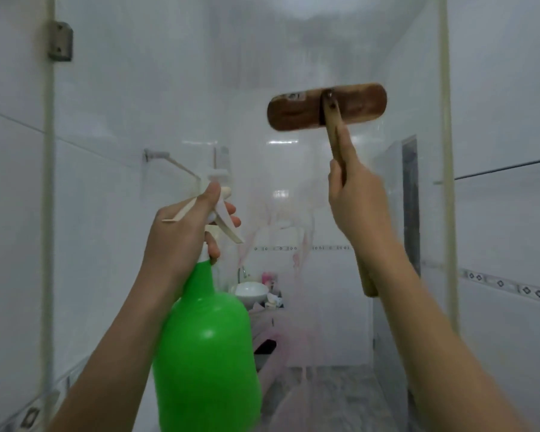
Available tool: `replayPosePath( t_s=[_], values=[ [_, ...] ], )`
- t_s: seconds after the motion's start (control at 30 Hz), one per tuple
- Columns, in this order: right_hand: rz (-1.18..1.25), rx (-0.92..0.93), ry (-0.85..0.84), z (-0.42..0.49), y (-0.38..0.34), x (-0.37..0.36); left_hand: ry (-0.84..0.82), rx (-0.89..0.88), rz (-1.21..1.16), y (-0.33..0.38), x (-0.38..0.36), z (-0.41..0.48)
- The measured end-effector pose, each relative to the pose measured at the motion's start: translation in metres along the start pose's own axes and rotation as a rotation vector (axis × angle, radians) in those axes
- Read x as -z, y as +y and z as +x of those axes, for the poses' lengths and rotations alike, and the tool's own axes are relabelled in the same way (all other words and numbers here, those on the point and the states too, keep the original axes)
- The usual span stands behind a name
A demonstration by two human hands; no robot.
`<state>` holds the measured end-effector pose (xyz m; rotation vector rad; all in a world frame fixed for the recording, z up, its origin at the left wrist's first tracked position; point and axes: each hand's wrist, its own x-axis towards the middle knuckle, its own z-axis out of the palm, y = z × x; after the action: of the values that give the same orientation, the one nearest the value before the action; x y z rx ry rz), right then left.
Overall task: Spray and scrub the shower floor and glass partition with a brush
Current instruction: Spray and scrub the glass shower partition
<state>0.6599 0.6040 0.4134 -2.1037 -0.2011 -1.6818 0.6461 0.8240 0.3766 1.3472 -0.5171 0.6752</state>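
Note:
The glass partition (175, 98) fills the view in front of me, hazy and wet, with faint pink streaks lower down. My right hand (357, 201) grips the wooden handle of a scrub brush (326, 106), whose brown wooden head lies flat against the glass at upper right. My left hand (181, 235) holds a green spray bottle (206, 347) by its white neck, fingers around the white trigger, nozzle aimed at the glass.
A metal hinge (60, 41) joins the glass to the tiled wall at upper left. The glass's right edge (448, 182) runs vertically. Through the glass I see a white basin (250, 293) with small bottles, a towel bar (169, 160) and a speckled floor (334, 397).

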Motion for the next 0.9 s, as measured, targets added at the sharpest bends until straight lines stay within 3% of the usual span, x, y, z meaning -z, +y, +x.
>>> replayPosePath(
  t_s=[0.1, 0.17, 0.4, 0.6, 0.8, 0.9],
  values=[
    [0.041, -0.14, -0.125, -0.161, 0.022, -0.016, 0.029, 0.019, -0.026, -0.013, 0.006, -0.019],
    [0.059, -0.213, -0.182, -0.2, 0.019, -0.014, 0.046, 0.03, -0.051, -0.021, 0.012, -0.032],
    [0.026, -0.109, -0.011, -0.043, 0.01, -0.007, 0.09, 0.083, 0.04, -0.044, 0.018, -0.061],
    [0.066, -0.202, -0.212, -0.204, -0.005, -0.027, 0.115, 0.124, 0.072, -0.061, 0.021, -0.071],
    [0.137, -0.158, -0.123, -0.101, -0.029, -0.029, 0.165, 0.142, 0.092, -0.067, 0.029, -0.078],
    [0.123, -0.178, -0.2, -0.139, -0.029, -0.033, 0.18, 0.118, 0.104, -0.069, 0.036, -0.083]
  ],
)
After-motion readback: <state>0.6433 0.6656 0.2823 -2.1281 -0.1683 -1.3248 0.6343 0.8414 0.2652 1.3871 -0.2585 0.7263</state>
